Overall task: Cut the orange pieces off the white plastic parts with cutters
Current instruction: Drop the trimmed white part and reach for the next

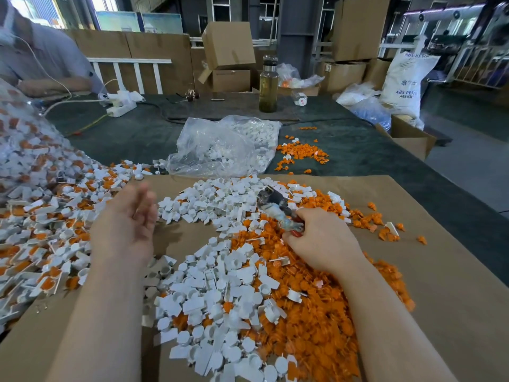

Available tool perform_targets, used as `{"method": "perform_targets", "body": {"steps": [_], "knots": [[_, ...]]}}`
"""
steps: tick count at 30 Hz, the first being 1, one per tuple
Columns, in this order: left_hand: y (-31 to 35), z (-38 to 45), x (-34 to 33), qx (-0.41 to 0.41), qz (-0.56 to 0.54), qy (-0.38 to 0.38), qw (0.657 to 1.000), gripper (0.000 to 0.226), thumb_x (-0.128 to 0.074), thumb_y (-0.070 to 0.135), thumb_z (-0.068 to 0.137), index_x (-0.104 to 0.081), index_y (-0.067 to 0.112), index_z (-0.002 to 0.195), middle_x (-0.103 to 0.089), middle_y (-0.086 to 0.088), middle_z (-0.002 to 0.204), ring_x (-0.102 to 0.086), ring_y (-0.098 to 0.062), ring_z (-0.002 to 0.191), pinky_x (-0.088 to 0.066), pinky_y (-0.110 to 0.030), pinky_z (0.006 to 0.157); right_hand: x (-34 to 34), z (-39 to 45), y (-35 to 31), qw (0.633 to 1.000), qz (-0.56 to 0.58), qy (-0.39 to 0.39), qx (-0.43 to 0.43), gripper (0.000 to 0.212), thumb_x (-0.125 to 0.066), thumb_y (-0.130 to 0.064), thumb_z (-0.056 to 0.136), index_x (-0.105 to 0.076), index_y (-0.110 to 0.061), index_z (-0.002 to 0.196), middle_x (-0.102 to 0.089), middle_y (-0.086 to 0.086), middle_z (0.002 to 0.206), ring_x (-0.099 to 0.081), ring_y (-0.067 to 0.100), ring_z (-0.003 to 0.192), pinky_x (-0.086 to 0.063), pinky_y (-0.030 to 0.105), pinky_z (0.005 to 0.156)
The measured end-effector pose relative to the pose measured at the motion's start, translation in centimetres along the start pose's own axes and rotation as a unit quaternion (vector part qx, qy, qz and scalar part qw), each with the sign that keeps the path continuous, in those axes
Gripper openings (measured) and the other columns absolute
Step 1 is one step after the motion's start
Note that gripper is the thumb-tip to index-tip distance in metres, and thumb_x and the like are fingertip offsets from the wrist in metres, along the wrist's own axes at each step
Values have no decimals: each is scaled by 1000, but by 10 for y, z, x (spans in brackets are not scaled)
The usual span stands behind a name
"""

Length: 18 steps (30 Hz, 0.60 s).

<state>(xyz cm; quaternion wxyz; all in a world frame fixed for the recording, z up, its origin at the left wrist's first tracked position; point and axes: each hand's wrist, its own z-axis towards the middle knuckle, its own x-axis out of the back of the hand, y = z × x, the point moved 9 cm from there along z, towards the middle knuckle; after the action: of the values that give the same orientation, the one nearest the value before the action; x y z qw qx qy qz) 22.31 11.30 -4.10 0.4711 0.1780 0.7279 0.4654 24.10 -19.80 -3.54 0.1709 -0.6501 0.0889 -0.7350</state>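
Now, right hand (322, 241) gripping cutters (278, 209), left hand (129, 216) empty, fingers loosely spread, blurred.

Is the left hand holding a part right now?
No, the left hand is open and empty, while the right hand grips the cutters.

Cardboard sheet (413, 271) (parts-strewn) on table (137, 139)

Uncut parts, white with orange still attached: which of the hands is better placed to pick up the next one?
Left. The left hand is empty, beside the uncut pile; the right hand holds the cutters.
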Motion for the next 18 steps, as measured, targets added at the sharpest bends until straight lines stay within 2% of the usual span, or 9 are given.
{"method": "perform_targets", "body": {"steps": [2,3,5,8,10,14,18], "knots": [[0,-5,-12,-35,179,-11,983,8,-69,19,90,-70,25,96,-73,5,93,-65,-8,75,-49,-21,65,-4,0,0,1000,-13,-12,1,19,-58,-46,87,-54,-28,89,-58,-7,82,-57,16,77,-47,30,59],[-4,-8,-23,-67,287,-46,955,11,-71,19,89,-70,30,90,-72,5,91,-63,-9,72,-45,-21,63,-5,0,0,1000,-20,-16,3,19,-59,-47,87,-54,-28,90,-57,-8,82,-57,16,78,-47,31,61],[-20,-18,-45,-101,456,-124,875,13,-72,19,87,-69,31,83,-69,7,84,-60,-10,68,-42,-22,60,-7,0,-1,999,-32,-24,7,20,-59,-48,87,-52,-29,90,-56,-9,83,-56,16,79,-46,31,61],[-40,-25,-57,-113,606,-173,768,14,-66,20,88,-64,31,80,-65,10,81,-60,-9,72,-47,-26,62,-10,1,0,999,-41,-32,7,19,-59,-47,88,-51,-29,87,-54,-11,81,-55,14,78,-48,29,61],[-44,-25,-59,-113,662,-169,722,13,-63,20,86,-61,32,81,-63,14,82,-58,-5,75,-44,-22,58,-11,2,1,999,-41,-35,5,19,-59,-47,88,-53,-29,89,-55,-10,81,-55,12,77,-50,29,61],[-55,-26,-55,-63,704,-176,685,10,-64,18,84,-64,29,86,-62,15,83,-59,-6,74,-43,-22,53,-13,4,1,998,-36,-42,2,20,-60,-46,88,-56,-27,92,-56,-9,82,-55,10,75,-50,28,60],[-55,-24,-54,-56,705,-169,686,12,-64,13,85,-68,22,91,-67,8,87,-63,-12,77,-48,-22,58,-13,2,0,999,-23,-39,-1,18,-59,-43,88,-57,-26,92,-58,-8,82,-57,11,74,-53,30,61]]}}
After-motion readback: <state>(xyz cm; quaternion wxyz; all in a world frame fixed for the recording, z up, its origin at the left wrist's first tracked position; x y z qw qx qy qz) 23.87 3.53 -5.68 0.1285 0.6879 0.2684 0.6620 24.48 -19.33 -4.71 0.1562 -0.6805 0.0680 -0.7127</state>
